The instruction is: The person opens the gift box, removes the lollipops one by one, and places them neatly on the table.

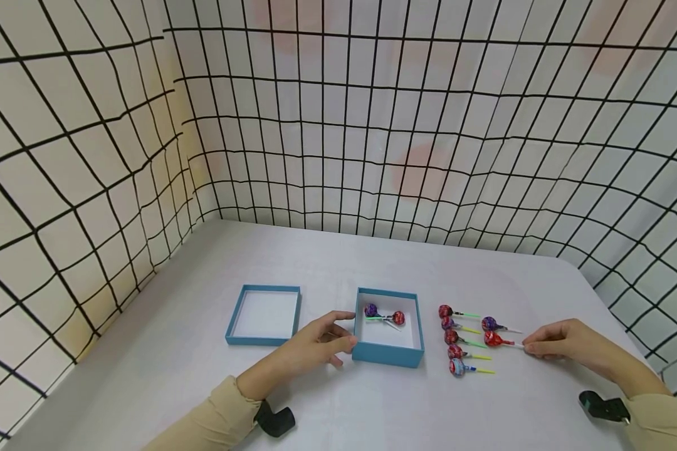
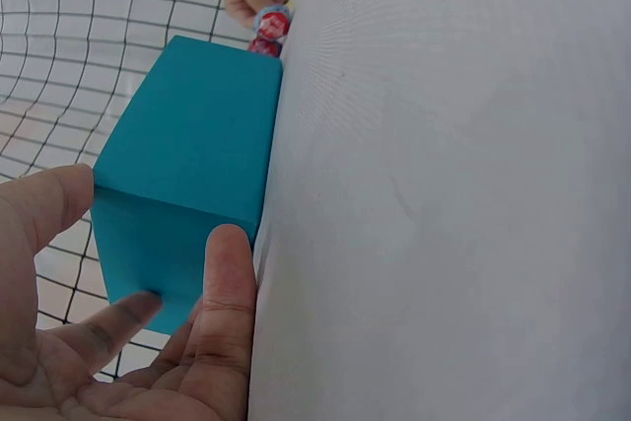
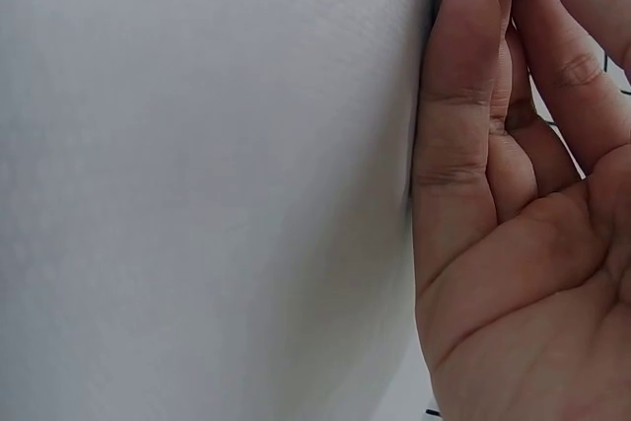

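Note:
A blue open box (image 1: 388,356) stands on the table with two lollipops inside, one purple (image 1: 370,309) and one red (image 1: 398,317), their sticks crossing. Against the box's left side rests my left hand (image 1: 316,344); in the left wrist view its spread fingertips (image 2: 229,253) touch the blue wall. My right hand (image 1: 564,343) pinches the white stick end of a red lollipop (image 1: 493,339) lying at the right. In the right wrist view the fingers (image 3: 458,96) sit close to the cloth, and the lollipop is hidden there.
A shallow blue lid (image 1: 264,341) lies left of the box. Right of the box, several lollipops (image 1: 457,367) form a column, with a purple-wrapped one (image 1: 489,324) beside them. Black-lined netting (image 1: 338,125) surrounds the white table (image 1: 338,257).

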Action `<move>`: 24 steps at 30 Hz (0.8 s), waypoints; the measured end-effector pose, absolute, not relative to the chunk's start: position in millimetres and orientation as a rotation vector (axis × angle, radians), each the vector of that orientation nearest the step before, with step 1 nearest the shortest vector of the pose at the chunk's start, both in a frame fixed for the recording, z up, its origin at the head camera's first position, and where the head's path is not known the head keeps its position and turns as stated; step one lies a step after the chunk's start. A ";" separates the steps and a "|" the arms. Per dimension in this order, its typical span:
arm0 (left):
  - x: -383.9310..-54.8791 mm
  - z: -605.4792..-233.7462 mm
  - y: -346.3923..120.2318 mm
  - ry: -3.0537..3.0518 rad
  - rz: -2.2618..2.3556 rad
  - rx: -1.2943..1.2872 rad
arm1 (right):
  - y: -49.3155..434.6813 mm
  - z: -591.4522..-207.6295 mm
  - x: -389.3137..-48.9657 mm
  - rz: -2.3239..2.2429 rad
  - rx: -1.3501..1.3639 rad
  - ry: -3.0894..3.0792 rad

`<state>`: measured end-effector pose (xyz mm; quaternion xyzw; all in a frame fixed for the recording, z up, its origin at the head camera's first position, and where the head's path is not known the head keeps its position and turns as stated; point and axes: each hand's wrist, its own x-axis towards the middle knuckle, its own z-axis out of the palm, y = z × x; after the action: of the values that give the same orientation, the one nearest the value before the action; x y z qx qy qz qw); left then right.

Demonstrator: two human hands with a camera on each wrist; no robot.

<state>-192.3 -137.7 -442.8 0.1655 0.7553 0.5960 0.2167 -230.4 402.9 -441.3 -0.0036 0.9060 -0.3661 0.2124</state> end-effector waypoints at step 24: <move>-191.8 -442.8 -137.7 2.096 1.651 0.470 | 406.1 -442.4 -229.5 -1.040 -0.033 2.514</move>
<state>-191.8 -137.7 -442.8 0.1696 0.7557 0.5952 0.2143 -229.5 406.1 -442.4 -0.0117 0.9036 -0.3738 0.2090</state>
